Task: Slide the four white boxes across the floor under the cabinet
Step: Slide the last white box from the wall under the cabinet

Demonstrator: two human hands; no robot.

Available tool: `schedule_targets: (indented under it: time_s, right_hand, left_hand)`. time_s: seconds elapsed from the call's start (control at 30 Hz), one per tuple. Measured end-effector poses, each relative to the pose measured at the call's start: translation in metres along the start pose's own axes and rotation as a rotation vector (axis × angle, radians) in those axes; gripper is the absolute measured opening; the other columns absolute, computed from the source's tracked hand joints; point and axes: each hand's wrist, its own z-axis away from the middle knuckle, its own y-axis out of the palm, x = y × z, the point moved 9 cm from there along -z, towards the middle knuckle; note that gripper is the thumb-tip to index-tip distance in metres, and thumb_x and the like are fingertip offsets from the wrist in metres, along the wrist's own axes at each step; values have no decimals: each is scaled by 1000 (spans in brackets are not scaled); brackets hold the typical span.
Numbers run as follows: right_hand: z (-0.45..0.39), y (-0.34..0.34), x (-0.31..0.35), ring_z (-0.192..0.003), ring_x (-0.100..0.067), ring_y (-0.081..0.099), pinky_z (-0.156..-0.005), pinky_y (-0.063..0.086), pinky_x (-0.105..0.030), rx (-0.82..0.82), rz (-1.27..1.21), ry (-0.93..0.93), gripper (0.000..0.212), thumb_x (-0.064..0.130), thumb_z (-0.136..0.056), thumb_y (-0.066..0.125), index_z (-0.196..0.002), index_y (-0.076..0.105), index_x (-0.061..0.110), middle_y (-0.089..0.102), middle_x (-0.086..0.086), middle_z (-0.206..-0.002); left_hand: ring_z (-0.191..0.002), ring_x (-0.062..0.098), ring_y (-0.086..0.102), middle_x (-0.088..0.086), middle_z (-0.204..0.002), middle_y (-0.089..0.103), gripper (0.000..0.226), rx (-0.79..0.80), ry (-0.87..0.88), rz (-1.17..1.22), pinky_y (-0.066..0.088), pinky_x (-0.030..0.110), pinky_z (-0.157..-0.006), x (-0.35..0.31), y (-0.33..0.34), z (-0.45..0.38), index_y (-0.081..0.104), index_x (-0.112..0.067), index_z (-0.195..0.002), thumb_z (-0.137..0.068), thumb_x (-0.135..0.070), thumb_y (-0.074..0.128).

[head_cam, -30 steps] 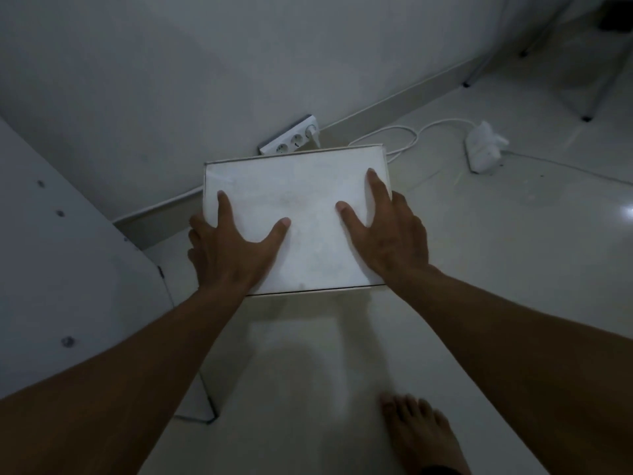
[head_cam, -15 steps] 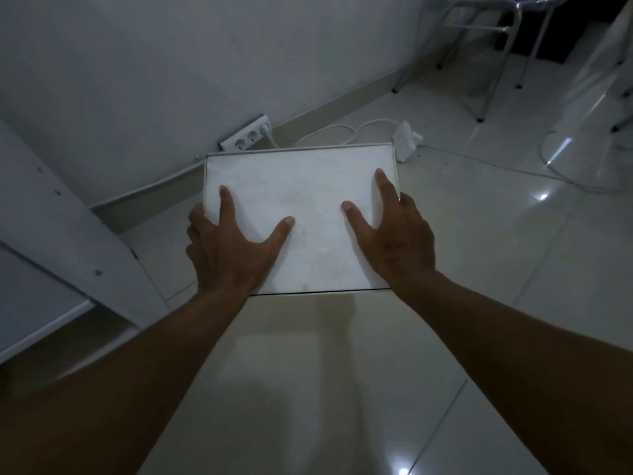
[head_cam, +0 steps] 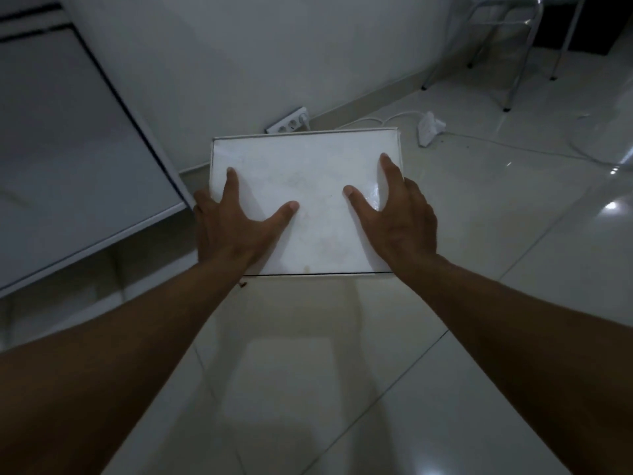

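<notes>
One white box, flat and rectangular, is in the middle of the head view near the wall. My left hand grips its left edge, thumb and forefinger spread on the lid and the other fingers down the side. My right hand grips the right edge the same way. The box's pale reflection shows on the glossy floor tiles just below it. The white cabinet stands to the left, with a dark gap under its bottom edge. No other box is in view.
A white power strip lies at the wall's foot behind the box. A white adapter with its cable lies on the floor to the right. Metal chair legs stand at the far right.
Both hands keep the same grip on the box. The view has shifted, so more of the cabinet front and the gap beneath it shows. The bare foot has left the frame.
</notes>
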Motion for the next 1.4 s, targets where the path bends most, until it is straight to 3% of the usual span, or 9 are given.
schedule_targets:
  time_s: [0.17,0.53,1.07,1.4]
  right_hand:
    - [38,-6,56,-120,-30,53,-95,42,-39,38,-73,-58,77,71,-88,45,-152,25,34,52,-9,-138]
    - [120,37,198,-119,-33,54,-96,41,-41,210,-196,-216,74,71,-87,46,-150,29,35,53,-11,-137]
    - [358,171,423,-121,-34,52,-97,42,-42,535,-323,-484,72,71,-87,47,-149,31,37,53,-9,-138]
    - [452,242,487,-123,-32,52,-99,42,-42,584,-293,-422,72,70,-88,47,-149,30,36,53,-10,-139]
  left_hand:
    - [-134,38,30,15,-148,23,120,-91,-31,-51,37,50,-105,32,-72,36,15,-30,-152,-56,-93,50]
    - [-139,39,26,17,-152,21,118,-216,-245,-129,30,50,-112,160,-203,117,15,-30,-153,-59,-93,48]
    - [-139,37,26,15,-151,23,118,-363,-658,-173,32,54,-110,442,-356,294,16,-34,-151,-55,-94,48]
    - [-138,39,29,16,-150,24,118,-285,-660,-196,35,53,-109,569,-395,313,17,-33,-150,-55,-95,47]
